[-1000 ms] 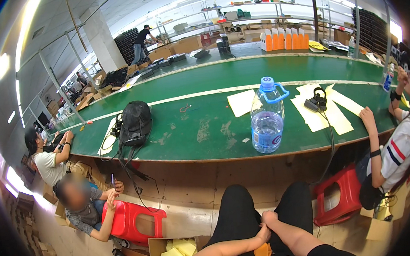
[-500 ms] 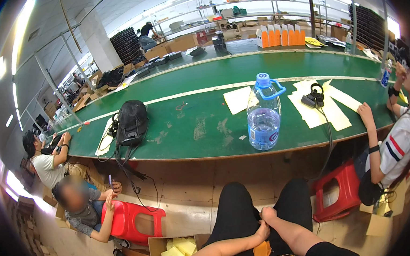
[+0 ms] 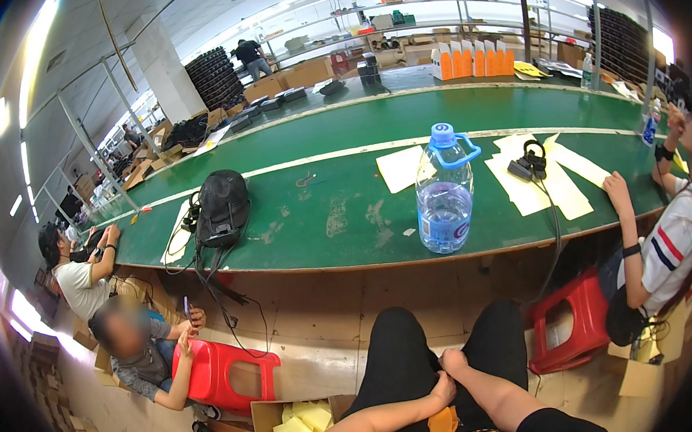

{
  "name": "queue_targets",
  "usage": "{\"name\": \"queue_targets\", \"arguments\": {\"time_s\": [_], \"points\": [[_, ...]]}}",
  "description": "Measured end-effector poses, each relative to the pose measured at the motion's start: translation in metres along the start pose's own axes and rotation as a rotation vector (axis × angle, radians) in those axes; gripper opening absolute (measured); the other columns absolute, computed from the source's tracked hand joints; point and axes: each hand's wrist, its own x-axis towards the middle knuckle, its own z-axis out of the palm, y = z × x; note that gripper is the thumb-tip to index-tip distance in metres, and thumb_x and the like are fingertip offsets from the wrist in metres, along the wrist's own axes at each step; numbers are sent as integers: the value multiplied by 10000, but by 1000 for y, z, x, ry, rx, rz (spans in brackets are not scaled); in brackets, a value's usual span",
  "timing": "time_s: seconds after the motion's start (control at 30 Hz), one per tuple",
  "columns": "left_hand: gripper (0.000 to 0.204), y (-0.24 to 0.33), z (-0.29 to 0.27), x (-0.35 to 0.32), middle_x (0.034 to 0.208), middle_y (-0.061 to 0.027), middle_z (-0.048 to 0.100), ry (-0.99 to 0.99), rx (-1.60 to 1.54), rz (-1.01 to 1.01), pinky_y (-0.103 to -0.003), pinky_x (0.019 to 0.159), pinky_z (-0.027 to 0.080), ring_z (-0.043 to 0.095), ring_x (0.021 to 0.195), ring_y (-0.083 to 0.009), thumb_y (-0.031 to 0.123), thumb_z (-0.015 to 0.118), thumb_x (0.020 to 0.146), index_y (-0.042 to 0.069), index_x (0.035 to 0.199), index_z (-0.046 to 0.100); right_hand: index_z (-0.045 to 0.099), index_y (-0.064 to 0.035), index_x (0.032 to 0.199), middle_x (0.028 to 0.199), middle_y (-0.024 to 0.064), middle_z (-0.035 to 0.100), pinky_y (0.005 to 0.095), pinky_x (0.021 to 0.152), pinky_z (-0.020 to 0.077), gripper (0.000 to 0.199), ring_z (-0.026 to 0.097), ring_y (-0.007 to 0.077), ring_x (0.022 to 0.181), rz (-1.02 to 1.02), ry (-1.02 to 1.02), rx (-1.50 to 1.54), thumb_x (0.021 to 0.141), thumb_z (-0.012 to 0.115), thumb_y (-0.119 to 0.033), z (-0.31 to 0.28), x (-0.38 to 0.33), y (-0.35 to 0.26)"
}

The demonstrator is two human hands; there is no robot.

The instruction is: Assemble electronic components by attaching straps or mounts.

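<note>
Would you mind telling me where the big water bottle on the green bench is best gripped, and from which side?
Probably by the blue carry handle looped at the neck of the water bottle, coming from the near bench edge and slightly to its right. The bottle stands upright near that edge, the handle juts out to the right, and the body looks too wide for one hand. Both hands, left hand and right hand, rest together on the lap.

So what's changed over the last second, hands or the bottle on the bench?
Nothing was picked up or let go. The left hand and right hand stay resting together on the lap, empty. The big water bottle still stands upright at the near edge of the green bench, with the black backpack to its left. Only the view shifted slightly; the distant person by the far shelves moved a little.
</note>
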Motion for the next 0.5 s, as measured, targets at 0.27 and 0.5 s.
{"name": "queue_targets", "arguments": {"time_s": [0.27, 0.5], "points": [[292, 6, 3, 2, 1041, -46, 512, 0, 58, -8, -456, 709, 346, 451, 953, -246, 241, 363, 802, 126, 967, 574, 613, -46, 735, 748, 157, 592, 357, 647, 464, 215, 586, 268, 727, 28, -33, -101, 678, 542, -241, -1, -1, -4], [285, 7, 13, 9, 1051, -43, 509, 7, -19, 13, -445, 712, 348, 451, 958, -243, 237, 369, 800, 132, 964, 576, 613, -61, 743, 753, 129, 601, 355, 620, 466, 202, 591, 253, 725, 21, -3, -104, 697, 533, -242, 9, 2, 0]]}}
